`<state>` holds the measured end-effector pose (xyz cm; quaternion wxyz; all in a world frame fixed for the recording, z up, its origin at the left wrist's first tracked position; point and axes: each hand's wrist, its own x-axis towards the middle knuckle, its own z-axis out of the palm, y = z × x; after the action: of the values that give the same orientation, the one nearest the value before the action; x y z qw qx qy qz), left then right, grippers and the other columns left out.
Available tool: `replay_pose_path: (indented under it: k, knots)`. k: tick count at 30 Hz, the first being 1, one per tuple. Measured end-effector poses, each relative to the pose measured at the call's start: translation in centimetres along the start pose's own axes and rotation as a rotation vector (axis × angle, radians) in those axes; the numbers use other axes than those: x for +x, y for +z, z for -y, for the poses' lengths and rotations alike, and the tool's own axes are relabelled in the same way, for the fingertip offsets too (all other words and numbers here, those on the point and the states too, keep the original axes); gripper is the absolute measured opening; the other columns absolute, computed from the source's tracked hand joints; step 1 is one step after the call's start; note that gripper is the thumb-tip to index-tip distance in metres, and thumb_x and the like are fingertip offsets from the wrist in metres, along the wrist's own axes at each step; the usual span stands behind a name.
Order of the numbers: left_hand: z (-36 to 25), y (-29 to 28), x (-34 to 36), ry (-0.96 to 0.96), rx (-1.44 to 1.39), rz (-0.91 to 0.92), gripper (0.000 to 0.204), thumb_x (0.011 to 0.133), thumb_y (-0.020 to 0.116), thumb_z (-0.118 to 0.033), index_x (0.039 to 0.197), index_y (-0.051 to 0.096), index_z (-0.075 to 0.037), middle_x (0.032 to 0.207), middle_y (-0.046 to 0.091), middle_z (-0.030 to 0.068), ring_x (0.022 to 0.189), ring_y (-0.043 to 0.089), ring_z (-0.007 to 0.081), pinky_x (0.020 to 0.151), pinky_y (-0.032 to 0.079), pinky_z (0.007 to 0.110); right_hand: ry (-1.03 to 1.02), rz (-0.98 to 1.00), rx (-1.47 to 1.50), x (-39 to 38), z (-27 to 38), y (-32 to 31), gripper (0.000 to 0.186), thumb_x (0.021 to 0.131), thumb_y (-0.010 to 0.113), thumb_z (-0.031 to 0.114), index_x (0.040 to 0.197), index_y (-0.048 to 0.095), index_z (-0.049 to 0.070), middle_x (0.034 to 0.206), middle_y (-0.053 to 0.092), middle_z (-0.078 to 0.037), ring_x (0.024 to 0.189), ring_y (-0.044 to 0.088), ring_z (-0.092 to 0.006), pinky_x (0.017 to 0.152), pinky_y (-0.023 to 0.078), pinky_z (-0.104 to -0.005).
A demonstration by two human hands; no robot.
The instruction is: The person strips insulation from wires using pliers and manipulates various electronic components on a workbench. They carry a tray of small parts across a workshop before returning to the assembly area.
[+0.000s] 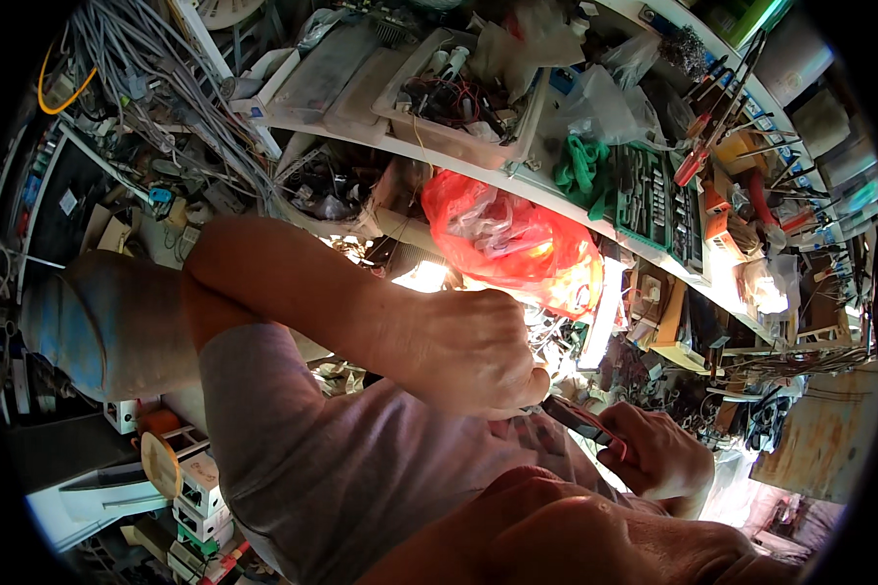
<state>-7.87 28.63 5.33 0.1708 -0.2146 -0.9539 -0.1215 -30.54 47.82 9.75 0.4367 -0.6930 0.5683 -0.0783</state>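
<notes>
I see the left hand (468, 356) fisted, pinching something hidden at its fingertips, red-handled pliers (587, 425) touching it at 4 o'clock, their handles gripped in the right hand (665, 456), orange plastic bag (517, 239) at 12.

A plastic bag (512, 239) lies beyond the hands (478, 351), below a shelf (556, 190).

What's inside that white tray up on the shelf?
The white tray holds a tangle of red and dark wires and a small white bottle-like item. Whatever lies beneath the tangle is covered.
</notes>
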Motion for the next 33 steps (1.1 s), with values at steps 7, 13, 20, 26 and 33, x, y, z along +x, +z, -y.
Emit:
replay_pose_path:
  k: [7, 13, 20, 26, 33]
  knots:
    - [2.2, 0.3, -0.1, 0.072, 0.032, -0.110, 0.018, 0.073, 0.057, -0.014, 0.064, 0.045, -0.005, 0.046, 0.043, 0.0035, 0.039, 0.050, 0.0200, 0.038, 0.038, 0.034, 0.074, -0.006, 0.044, 0.6, -0.2, -0.3, 0.030, 0.080, 0.067, 0.010, 0.104, 0.050, 0.001, 0.068, 0.054, -0.009, 0.056, 0.056, -0.0272, 0.053, 0.043, -0.0369]
    - [4.3, 1.4, -0.4, 0.175, 0.264, -0.345, 0.017, 0.068, 0.060, -0.019, 0.063, 0.047, -0.009, 0.055, 0.036, -0.0010, 0.050, 0.043, 0.0152, 0.047, 0.039, 0.029, 0.144, -0.088, 0.060, 1.1, 0.3, 0.1, 0.032, 0.078, 0.068, 0.009, 0.103, 0.050, 0.001, 0.072, 0.055, -0.012, 0.059, 0.056, -0.0276, 0.053, 0.042, -0.0368]
    - [6.5, 1.8, -1.0, 0.195, 0.222, -0.162, 0.018, 0.058, 0.059, -0.023, 0.064, 0.047, -0.011, 0.059, 0.034, -0.0022, 0.065, 0.042, 0.0160, 0.054, 0.040, 0.028, 0.137, -0.150, 0.115, 2.5, 1.1, -0.2, 0.031, 0.075, 0.068, 0.002, 0.101, 0.053, 0.000, 0.073, 0.054, -0.011, 0.058, 0.057, -0.0271, 0.052, 0.043, -0.0362]
    - [7.1, 2.8, -1.6, 0.224, 0.228, -0.195, 0.017, 0.057, 0.059, -0.021, 0.063, 0.047, -0.012, 0.055, 0.035, -0.0023, 0.064, 0.043, 0.0172, 0.054, 0.040, 0.028, 0.189, -0.092, 0.143, 3.2, 0.4, -0.4, 0.034, 0.075, 0.069, 0.005, 0.104, 0.053, 0.000, 0.071, 0.054, -0.010, 0.059, 0.056, -0.0254, 0.054, 0.042, -0.0353]
    - [9.2, 1.6, -1.0, 0.194, 0.054, 0.000, 0.017, 0.072, 0.059, -0.022, 0.063, 0.049, -0.011, 0.055, 0.041, -0.0010, 0.051, 0.047, 0.0164, 0.045, 0.039, 0.031, 0.241, -0.038, 0.145, 4.1, -1.6, -1.5, 0.035, 0.082, 0.067, 0.009, 0.113, 0.051, 0.001, 0.065, 0.052, -0.007, 0.053, 0.051, -0.0196, 0.050, 0.039, -0.0333]
